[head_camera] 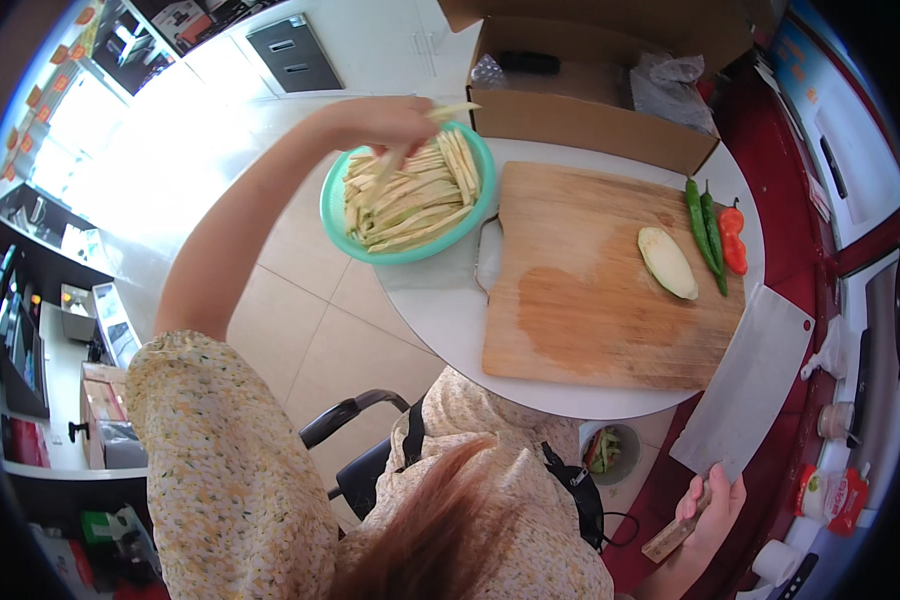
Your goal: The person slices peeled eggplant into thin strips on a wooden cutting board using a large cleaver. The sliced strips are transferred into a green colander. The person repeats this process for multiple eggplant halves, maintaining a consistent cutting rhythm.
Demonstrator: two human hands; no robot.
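My left hand [397, 124] is over a turquoise plastic basket [334, 225], its fingers closed on pale vegetable strips [454, 111] that are slightly blurred. More cut strips [420, 195] of the same kind fill the basket. On the right, my right hand [709, 510] grips the wooden handle of a cleaver [750, 382]. Its broad blade is raised past the right corner of a wooden cutting board [570, 225]. A pale oval vegetable slice [667, 262] with a greenish edge lies on the board. Beside it are two green chili peppers [701, 225] and a wrinkled red pepper [733, 240].
The board rests on a round white table [435, 307]. Behind it stands an open cardboard box [585, 127] with plastic wrapping inside. Below the table's edge, a bin [630, 457] holds vegetable scraps. A black chair armrest [352, 412] is at my left, a red bench [776, 172] at the right.
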